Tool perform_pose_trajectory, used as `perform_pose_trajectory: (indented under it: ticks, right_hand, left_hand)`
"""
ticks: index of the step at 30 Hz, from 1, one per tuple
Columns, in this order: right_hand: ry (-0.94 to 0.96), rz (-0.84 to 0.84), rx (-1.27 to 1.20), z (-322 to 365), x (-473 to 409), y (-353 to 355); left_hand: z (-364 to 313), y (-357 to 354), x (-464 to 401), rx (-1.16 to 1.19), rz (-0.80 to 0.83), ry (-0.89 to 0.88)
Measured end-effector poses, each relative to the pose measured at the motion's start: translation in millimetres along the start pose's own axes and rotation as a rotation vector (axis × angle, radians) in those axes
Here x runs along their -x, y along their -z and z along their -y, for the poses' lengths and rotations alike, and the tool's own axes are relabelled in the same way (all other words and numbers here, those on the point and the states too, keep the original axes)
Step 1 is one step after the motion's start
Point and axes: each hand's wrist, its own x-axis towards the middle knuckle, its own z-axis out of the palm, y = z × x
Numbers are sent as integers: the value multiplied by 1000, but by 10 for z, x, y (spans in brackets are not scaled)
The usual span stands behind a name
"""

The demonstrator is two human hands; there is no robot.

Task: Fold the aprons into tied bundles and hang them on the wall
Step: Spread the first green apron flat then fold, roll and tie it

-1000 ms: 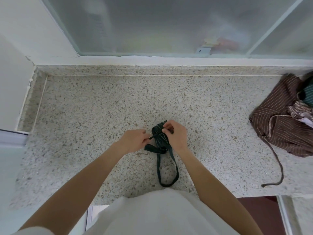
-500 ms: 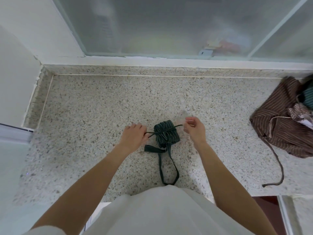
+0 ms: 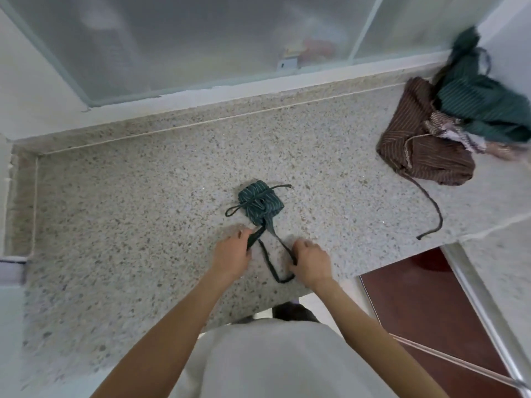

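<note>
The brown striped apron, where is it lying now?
In the head view, the brown striped apron lies crumpled on the speckled counter at the far right, touching a loose green apron, apart from the tied green bundle.

green striped apron bundle [image 3: 261, 204] | tied | on counter; brown [image 3: 425, 150], green [image 3: 482, 107] aprons | crumpled | far right

We see a bench [image 3: 143, 214] of speckled terrazzo-like stone, smooth with a faint sheen. On it lies a small bundle [image 3: 260, 203] of matt dark green cloth with thin pale stripes, bound by a flat woven strap [image 3: 273, 262] of the same cloth. A brown pinstriped cloth apron [image 3: 422, 150] and a green striped one [image 3: 482, 104] lie crumpled, both matt. The panes [image 3: 186, 38] behind are frosted glass in pale, smooth frames.
</note>
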Motion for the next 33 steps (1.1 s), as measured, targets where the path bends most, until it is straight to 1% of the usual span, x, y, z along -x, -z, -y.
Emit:
perform_pose_trajectory:
  ticks: [1,2,3,4,5,6,7,8,9,11,12,13,15,17,19,20,21,23,25,29,31,33]
  right_hand:
    - [-51,-38,-22,-31,68,-44]
    - [-120,-83,-120,-80,98,-89]
    - [-204,-149,-314,-126,136,-109]
    - [-303,-208,-582,-165,157,-89]
    - [-406,-250,-914,-184,228,-45]
    - [-481,-268,-1207,-189,279,28]
    - [-507,-279,-1411,-207,352,92]
    - [-466,-286,-1483,-235,410,160]
    - [-393,-285,-1466,-265,449,232]
    - [-227,-274,-1324,-321,565,409]
    - [-149,-272,-1248,-352,613,489]
    - [-76,-283,-1199,-387,691,587]
    - [48,-328,-1095,-434,824,777]
    - [133,-370,-1019,-507,959,943]
    - [198,-406,-967,-618,1072,1059]
    - [222,-436,-946,-739,1137,1108]
    - [231,-451,-943,-820,1186,1148]
    - [217,-482,-961,-1150,1349,1226]
    - [198,-443,-966,-1378,1431,1252]
    - [174,-374,-861,-2118,1789,1397]
    - [229,-383,-924,-2449,2028,1581]
    - [320,-392,-1067,-2673,2270,1826]
  left_hand:
    - [7,5,5,38,2,-9]
    - [16,8,8,108,13,-8]
    - [20,19,14,211,47,11]
    - [11,48,32,345,109,44]
    - [-6,73,73,460,188,66]
    - [-30,110,111,498,234,62]
    - [-62,140,173,434,232,16]
    - [-86,166,216,343,163,-30]
    - [-102,184,244,289,45,-75]
    - [-200,270,274,298,-147,-238]
    - [-282,313,260,309,-191,-336]
    - [-401,350,249,302,-202,-432]
    - [-681,444,210,291,-193,-564]
    - [-1001,535,157,268,-176,-655]
    - [-1337,597,105,190,-185,-721]
    - [-1542,624,93,184,-180,-725]
    - [-1676,641,64,224,-142,-706]
    - [-2080,670,94,379,-3,-653]
    - [-2267,698,107,494,123,-607]
    - [-2915,743,313,599,164,-657]
    - [-3312,789,403,639,184,-722]
    - [-3652,842,456,666,206,-767]
